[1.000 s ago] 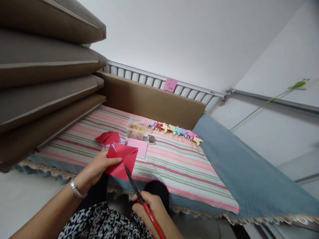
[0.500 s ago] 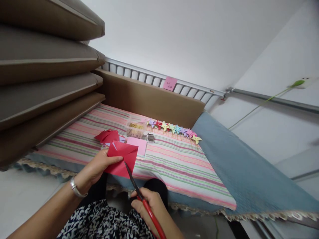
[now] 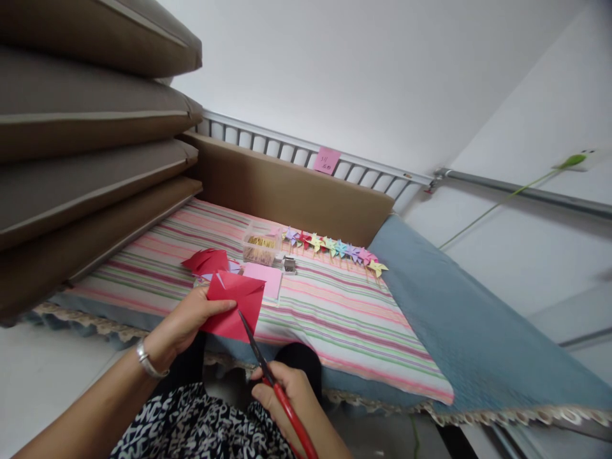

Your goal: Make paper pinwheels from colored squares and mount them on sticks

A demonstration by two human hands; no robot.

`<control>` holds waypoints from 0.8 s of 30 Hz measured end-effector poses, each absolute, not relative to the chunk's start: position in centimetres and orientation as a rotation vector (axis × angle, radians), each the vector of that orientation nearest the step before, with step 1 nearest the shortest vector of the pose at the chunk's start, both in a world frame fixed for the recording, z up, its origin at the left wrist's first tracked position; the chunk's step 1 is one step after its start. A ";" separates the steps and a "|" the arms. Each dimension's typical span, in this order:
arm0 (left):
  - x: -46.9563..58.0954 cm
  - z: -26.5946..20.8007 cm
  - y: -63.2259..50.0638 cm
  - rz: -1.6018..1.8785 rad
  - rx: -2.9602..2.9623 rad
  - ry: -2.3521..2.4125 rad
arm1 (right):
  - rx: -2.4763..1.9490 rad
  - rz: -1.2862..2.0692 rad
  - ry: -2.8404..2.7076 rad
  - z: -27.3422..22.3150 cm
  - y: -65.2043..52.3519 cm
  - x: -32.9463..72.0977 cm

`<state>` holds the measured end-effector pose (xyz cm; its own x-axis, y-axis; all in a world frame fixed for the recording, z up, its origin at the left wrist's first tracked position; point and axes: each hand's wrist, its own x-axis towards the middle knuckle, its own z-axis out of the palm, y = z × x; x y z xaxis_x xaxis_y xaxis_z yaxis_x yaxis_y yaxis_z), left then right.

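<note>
My left hand (image 3: 194,317) pinches the left edge of a red paper square (image 3: 241,298), thumb on top and the other fingers beneath. Slits run inward from the square's corners. In my right hand (image 3: 289,389) is a pair of scissors (image 3: 258,357) with red handles and dark blades. The blades look closed together, reaching in from the lower right edge, their tip near the middle of the paper by my left thumb. More red cut paper (image 3: 205,262) lies just behind the square. A pink paper stack (image 3: 264,279) lies partly hidden by the square.
A clear plastic box (image 3: 261,245) holds many thin sticks. Beside it is a small metal item (image 3: 289,264). Several paper pinwheels (image 3: 329,245) lie in a row on the striped cloth (image 3: 344,312). Brown cushions (image 3: 95,140) are stacked at left; a brown panel (image 3: 287,182) stands behind.
</note>
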<state>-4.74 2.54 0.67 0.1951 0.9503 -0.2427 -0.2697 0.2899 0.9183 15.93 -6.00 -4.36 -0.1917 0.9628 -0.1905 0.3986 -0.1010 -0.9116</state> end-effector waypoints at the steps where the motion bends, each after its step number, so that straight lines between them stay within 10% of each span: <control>1: -4.7 0.7 2.5 1.027 0.869 0.994 | -1.495 1.278 -1.613 -4.3 -6.0 15.9; 24: -6.4 0.5 4.1 0.996 0.875 1.063 | -1.523 1.133 -1.897 -3.1 -7.0 19.1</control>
